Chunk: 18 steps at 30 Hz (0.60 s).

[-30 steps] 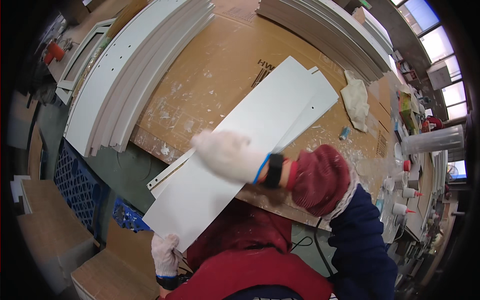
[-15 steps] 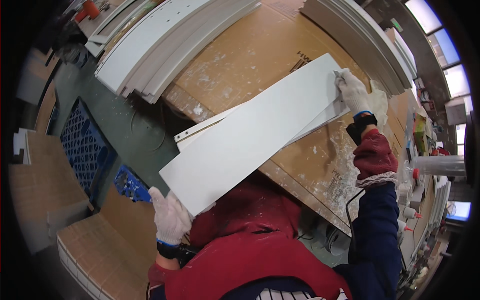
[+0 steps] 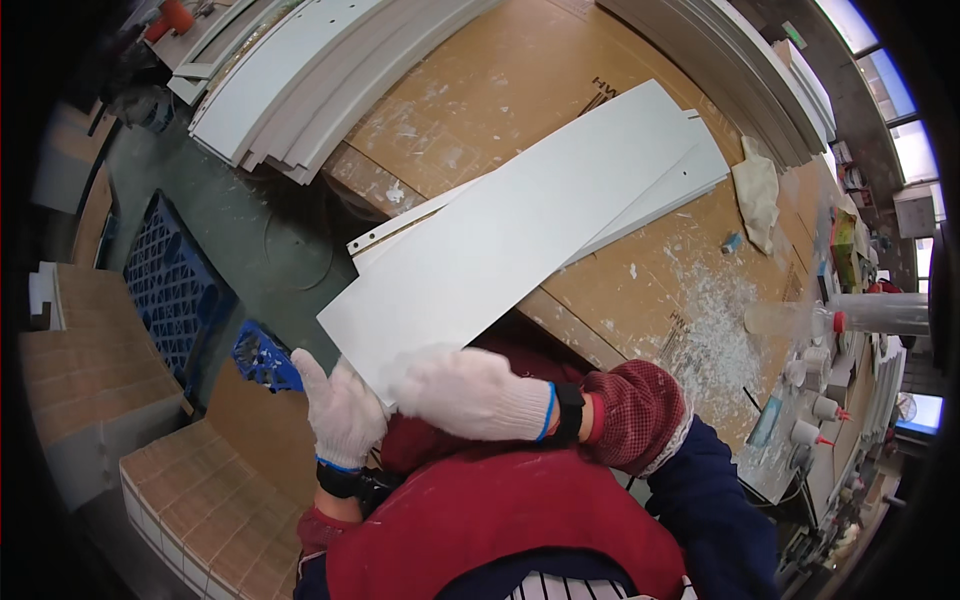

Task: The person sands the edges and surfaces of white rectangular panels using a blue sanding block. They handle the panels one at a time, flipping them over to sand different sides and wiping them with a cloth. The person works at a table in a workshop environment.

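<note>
A long white board (image 3: 500, 235) lies slantwise across other white boards (image 3: 695, 170), its near end sticking out past the table edge toward me. At its near left corner, my left hand (image 3: 345, 415) in a white knitted glove holds the board, thumb stretched up and fingers partly hidden by it. My right hand (image 3: 470, 395), also gloved, is closed at the near end beside the left one. Its fingertips are smeared by motion, and what they hold is hidden. The lower boards have small holes at their ends.
Brown cardboard (image 3: 460, 120) covers the table, with white flakes (image 3: 700, 320) on the right. Stacked white panels (image 3: 300, 75) stand at far left, others (image 3: 725, 70) at far right. A cloth (image 3: 756, 195) and small blue block (image 3: 731, 242) lie right. Blue pallet (image 3: 175, 290) at left.
My right hand has come from the board's far right end down to its near end, by my left hand. The board's far end shows uncovered. The left hand has barely moved.
</note>
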Tool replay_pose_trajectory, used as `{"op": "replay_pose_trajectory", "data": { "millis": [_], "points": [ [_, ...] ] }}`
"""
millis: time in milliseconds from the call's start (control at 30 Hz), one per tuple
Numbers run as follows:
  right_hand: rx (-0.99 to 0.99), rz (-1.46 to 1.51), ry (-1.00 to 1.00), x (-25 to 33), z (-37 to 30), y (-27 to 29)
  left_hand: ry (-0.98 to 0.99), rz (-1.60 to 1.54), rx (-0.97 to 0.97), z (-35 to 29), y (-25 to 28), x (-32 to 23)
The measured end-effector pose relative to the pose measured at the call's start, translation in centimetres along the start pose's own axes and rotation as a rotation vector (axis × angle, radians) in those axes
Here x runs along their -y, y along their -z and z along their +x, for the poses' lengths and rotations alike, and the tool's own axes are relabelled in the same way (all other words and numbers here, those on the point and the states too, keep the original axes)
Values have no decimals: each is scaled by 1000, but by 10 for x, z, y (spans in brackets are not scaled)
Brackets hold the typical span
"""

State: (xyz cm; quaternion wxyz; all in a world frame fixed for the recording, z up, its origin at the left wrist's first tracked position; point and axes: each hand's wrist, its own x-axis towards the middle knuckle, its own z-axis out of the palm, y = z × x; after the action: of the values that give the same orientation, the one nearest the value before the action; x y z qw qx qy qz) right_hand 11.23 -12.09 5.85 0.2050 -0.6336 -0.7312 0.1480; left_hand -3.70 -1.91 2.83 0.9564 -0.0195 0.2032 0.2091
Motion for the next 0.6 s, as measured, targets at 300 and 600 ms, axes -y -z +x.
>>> {"op": "replay_pose_trajectory", "data": {
  "millis": [300,600],
  "points": [
    [-367,-360,-804,-153,-52,98,27,297,170,-1,-11,-2],
    [350,-193,-102,46,48,-15,14,158,182,-3,5,-2]
  ]
}}
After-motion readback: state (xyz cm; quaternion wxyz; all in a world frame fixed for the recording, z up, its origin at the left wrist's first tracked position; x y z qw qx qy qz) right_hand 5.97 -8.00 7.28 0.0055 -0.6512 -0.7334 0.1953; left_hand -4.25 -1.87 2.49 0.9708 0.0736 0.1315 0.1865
